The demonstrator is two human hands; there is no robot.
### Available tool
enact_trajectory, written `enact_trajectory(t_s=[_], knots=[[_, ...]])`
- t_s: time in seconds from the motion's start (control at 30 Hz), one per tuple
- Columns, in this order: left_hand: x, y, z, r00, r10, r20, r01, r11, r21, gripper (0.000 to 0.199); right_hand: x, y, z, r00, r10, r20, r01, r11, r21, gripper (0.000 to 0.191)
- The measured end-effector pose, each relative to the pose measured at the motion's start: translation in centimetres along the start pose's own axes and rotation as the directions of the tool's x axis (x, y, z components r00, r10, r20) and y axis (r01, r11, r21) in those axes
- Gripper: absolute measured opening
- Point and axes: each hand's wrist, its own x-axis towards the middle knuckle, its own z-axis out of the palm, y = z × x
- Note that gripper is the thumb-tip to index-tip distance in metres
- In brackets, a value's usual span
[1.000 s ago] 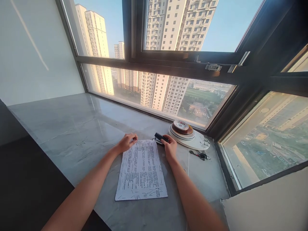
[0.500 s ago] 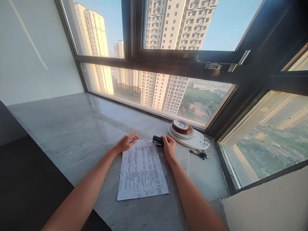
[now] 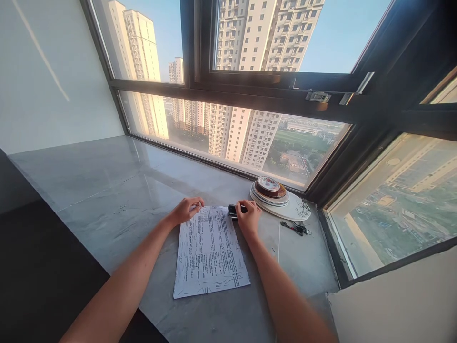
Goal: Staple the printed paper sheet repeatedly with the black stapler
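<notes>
Printed sheets of paper lie in a thin stack in front of me, with many short dark staple-like marks along their edges. My left hand is at the top left corner, its fingers curled closed on the paper's edge. At the top right corner, my right hand grips a black stapler from above. The stapler's front end is over the paper's edge; whether its jaws are pressed together I cannot tell. My right fingers partly cover its back end.
Stacked plates stand by the window, on a white board or platter. Keys with a dark fob lie to the right of my right hand. The grey stone sill ends at a dark drop on the left. Windows border the back and right.
My right hand has shifted from the stapler's end to over its top, and the stapler sits flatter. My left hand and the paper have hardly moved.
</notes>
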Motion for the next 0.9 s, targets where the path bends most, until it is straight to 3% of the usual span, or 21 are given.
enact_trajectory(t_s=[0.13,0.37,0.9], knots=[[0.01,-0.07,0.04,1.0,0.018,-0.003,-0.018,1.0,-0.013,0.018,-0.18,-0.74,-0.11,0.986,-0.1,0.131,0.104,0.994,-0.032,0.027],[0.01,0.16,0.04,1.0,0.013,0.001,-0.013,1.0,-0.019,0.018,-0.11,-0.81,-0.02,0.964,-0.149,0.221,0.17,0.982,-0.078,0.036],[-0.02,0.52,-0.03,0.998,0.045,-0.032,-0.044,0.999,0.022,0.017,-0.47,-1.05,-0.22,0.95,-0.219,0.223,0.259,0.951,-0.17,0.036]])
